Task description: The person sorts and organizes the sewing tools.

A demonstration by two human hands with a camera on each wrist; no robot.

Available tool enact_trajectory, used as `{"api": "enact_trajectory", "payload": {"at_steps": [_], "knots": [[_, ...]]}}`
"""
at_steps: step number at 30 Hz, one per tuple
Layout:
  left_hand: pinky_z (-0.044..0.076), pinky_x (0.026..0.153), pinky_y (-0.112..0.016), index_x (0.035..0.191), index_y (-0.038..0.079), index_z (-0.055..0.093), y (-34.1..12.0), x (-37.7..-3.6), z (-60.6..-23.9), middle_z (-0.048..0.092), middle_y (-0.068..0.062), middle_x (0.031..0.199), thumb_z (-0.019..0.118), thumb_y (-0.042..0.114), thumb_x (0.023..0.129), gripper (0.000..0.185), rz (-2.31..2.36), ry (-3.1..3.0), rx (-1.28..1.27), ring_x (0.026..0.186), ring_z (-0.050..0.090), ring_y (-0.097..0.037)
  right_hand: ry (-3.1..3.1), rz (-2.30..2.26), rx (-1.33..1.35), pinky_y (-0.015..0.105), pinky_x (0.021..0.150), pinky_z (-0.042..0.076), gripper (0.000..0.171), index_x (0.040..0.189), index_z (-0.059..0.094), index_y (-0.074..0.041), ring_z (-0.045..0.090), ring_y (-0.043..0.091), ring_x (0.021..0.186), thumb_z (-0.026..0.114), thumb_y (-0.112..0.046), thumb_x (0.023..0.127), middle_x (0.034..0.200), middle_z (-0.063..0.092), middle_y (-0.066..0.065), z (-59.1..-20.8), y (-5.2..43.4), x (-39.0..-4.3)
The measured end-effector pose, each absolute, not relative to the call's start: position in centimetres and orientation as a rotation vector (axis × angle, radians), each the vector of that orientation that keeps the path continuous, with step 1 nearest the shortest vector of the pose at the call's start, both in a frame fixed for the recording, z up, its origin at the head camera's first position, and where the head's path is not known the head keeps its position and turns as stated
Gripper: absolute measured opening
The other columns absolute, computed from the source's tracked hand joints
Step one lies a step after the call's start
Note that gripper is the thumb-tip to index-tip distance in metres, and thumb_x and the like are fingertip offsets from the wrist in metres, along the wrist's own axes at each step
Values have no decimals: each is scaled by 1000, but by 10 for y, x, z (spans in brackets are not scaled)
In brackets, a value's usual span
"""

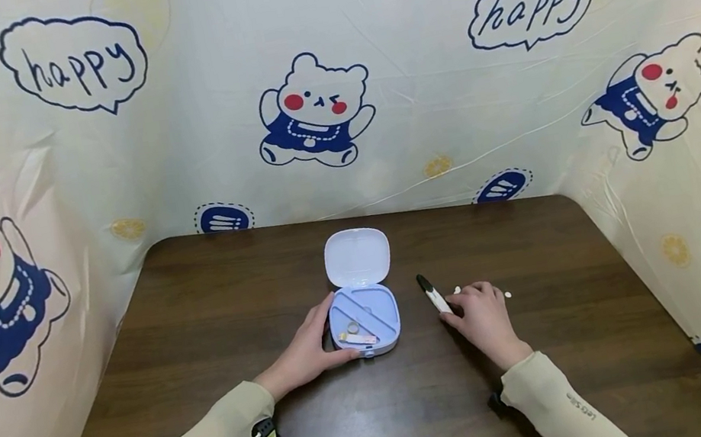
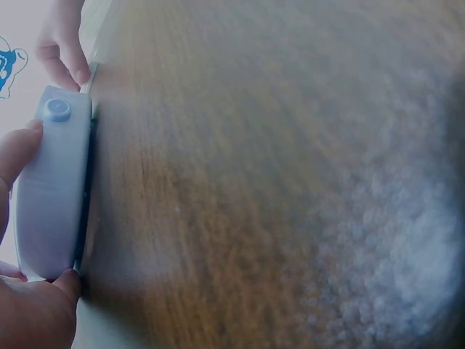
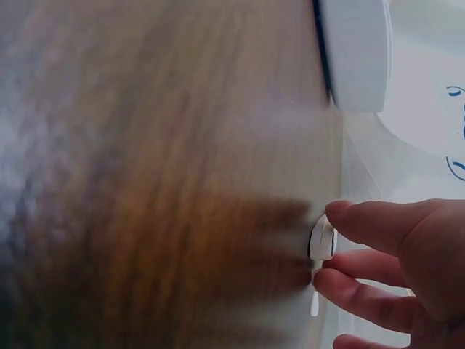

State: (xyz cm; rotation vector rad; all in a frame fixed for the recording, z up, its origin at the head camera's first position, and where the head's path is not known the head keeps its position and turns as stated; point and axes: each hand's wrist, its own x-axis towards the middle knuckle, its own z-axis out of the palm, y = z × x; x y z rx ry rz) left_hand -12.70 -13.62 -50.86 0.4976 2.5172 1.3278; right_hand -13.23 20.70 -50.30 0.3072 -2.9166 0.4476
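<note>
Dark wooden tabletop carries everything. At its middle sits an open pale-blue pill box, lid back, its near-left side gripped by the left hand. Just right, the right hand curls its fingers onto a small white pill, beside a white pen-shaped stick.

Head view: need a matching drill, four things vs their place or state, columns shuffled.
Things:
1. Light blue plastic pill box
2. White pen-shaped stick with a black tip
3. Small white round pill
4. Pink and white strip

Places or states:
A. Lies inside a compartment of the box
B. Lid open, gripped by the left hand
C. On the dark wooden table, right of the right hand
D. Between the box and the right hand

Pairs: 1-B, 2-D, 3-C, 4-A
</note>
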Motion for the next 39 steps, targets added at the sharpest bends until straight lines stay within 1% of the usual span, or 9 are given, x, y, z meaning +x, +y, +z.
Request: {"api": "enact_trajectory", "payload": {"at_steps": [3, 6, 7, 9, 14, 20, 27, 34, 39], "knots": [[33, 119, -54, 167, 5, 16, -136, -127, -509, 30, -22, 164, 88, 42, 84, 115, 1323, 2518, 498, 149, 35, -36, -2910, 430, 313, 67, 103, 34, 15, 90, 80, -14, 56, 41, 109, 88, -25, 84, 87, 72, 7, -503, 206, -132], [32, 119, -54, 167, 6, 16, -136, -126, -508, 29, -22, 164, 88, 41, 85, 115, 1322, 2513, 496, 149, 34, -36, -2907, 423, 321, 67, 103, 34, 16, 80, 75, -15, 56, 39, 107, 88, -24, 83, 74, 65, 1, -502, 206, -132], [32, 119, -54, 167, 6, 16, -136, -126, -508, 29, -22, 164, 88, 41, 85, 115, 1321, 2512, 495, 149, 34, -36, -2906, 424, 319, 67, 103, 34, 15, 80, 75, -15, 57, 39, 107, 88, -23, 83, 72, 64, 0, -502, 206, -131], [32, 119, -54, 167, 6, 16, -136, -126, -507, 29, -22, 164, 88, 41, 85, 115, 1324, 2508, 493, 150, 34, -36, -2903, 428, 314, 67, 102, 35, 14, 82, 77, -14, 57, 39, 106, 88, -22, 83, 72, 64, -1, -502, 206, -131], [32, 119, -54, 167, 6, 16, -135, -126, -507, 29, -22, 164, 88, 41, 84, 115, 1329, 2511, 491, 150, 34, -36, -2889, 433, 290, 68, 105, 34, 14, 92, 83, -11, 58, 38, 106, 89, -21, 82, 78, 72, 2, -501, 206, -131], [32, 119, -54, 167, 6, 16, -136, -126, -508, 29, -22, 164, 88, 42, 84, 115, 1327, 2511, 491, 150, 34, -36, -2896, 462, 275, 69, 106, 31, 13, 92, 84, -11, 58, 38, 107, 89, -18, 82, 84, 76, 5, -500, 208, -129], [33, 119, -53, 166, 4, 17, -137, -128, -510, 32, -24, 162, 88, 40, 85, 114, 1336, 2515, 521, 148, 36, -36, -2900, 502, 270, 68, 107, 30, 8, 93, 85, -13, 58, 39, 111, 86, -19, 87, 91, 77, 8, -501, 208, -127], [33, 119, -54, 166, 4, 16, -137, -127, -510, 31, -24, 163, 88, 41, 85, 114, 1327, 2519, 520, 149, 35, -37, -2871, 520, 284, 66, 106, 31, 6, 90, 84, -13, 57, 39, 109, 86, -17, 87, 84, 75, 5, -497, 205, -124], [33, 119, -55, 167, 5, 16, -137, -127, -508, 31, -23, 163, 87, 42, 86, 114, 1323, 2522, 515, 149, 35, -36, -2844, 509, 314, 65, 104, 33, 6, 88, 83, -13, 57, 39, 108, 87, -16, 86, 77, 69, 2, -493, 202, -123]]}}
